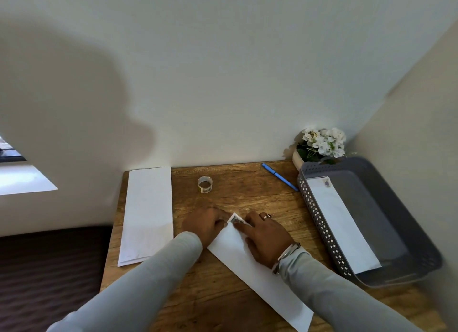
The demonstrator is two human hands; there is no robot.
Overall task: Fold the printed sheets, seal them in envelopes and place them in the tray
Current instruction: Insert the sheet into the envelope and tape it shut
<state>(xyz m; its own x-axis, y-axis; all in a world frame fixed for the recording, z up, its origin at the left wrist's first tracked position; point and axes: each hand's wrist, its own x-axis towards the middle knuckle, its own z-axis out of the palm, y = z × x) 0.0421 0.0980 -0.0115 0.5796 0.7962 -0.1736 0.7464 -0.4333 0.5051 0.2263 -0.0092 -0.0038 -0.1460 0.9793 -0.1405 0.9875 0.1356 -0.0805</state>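
Wooden desk (247,198) is bearing a white envelope (260,277), lying askew under both hands. The right hand (267,235) is lying flat, forefinger pressing a stamp (236,219) at the far corner. The left hand (205,222) is bending its fingers there, grip unclear. Papers (147,212) are lying left. A tape roll (205,184) and blue pen (280,176) are lying behind, flowers (322,143) standing by the white wall (223,84). The grey tray (371,207), right, is holding a second envelope (342,222).

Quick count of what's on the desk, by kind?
Envelopes: 2
White paper stack: 1 (can't tell how many sheets)
Small roll: 1
Blue pen: 1
Grey tray: 1
Flower pot: 1
Total: 7
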